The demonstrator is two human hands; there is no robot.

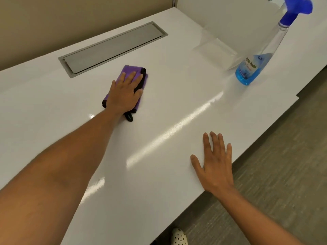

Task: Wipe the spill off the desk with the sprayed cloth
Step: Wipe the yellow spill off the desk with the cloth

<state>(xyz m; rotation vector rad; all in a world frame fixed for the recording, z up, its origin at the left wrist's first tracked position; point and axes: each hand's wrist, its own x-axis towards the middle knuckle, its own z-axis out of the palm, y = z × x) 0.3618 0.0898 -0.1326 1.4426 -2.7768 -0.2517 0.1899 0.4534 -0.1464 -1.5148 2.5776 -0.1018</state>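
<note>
Here, left hand (pixel 126 93) flat on the folded purple cloth (pixel 131 80), palm down, fingers (pixel 131 77) spread and pressing the cloth against the white desk (pixel 177 106), no pinch. Cloth with black edging and a small black loop (pixel 129 117) poking out by the wrist, lying toward the far middle of the desk, just in front of the grey cable-tray lid (pixel 113 47) set into the surface, near it but apart. Left forearm stretched long across the desk from the lower left. Right hand (pixel 215 165) flat on bare desk near the front edge, fingers (pixel 214 141) slightly fanned, thumb out to the side, holding nothing, well apart from the cloth. Glossy streaks of reflected light across the desk between the two hands; whether any spill is there, cannot tell. Spray bottle (pixel 247 69) standing at the far right of the desk, clear with blue liquid in its lower part and a blue trigger head (pixel 297 7), well away from both hands. Grey carpet floor (pixel 283 156) beyond the desk edge on the right, a white dotted shoe (pixel 179 236) showing at the bottom.
</note>
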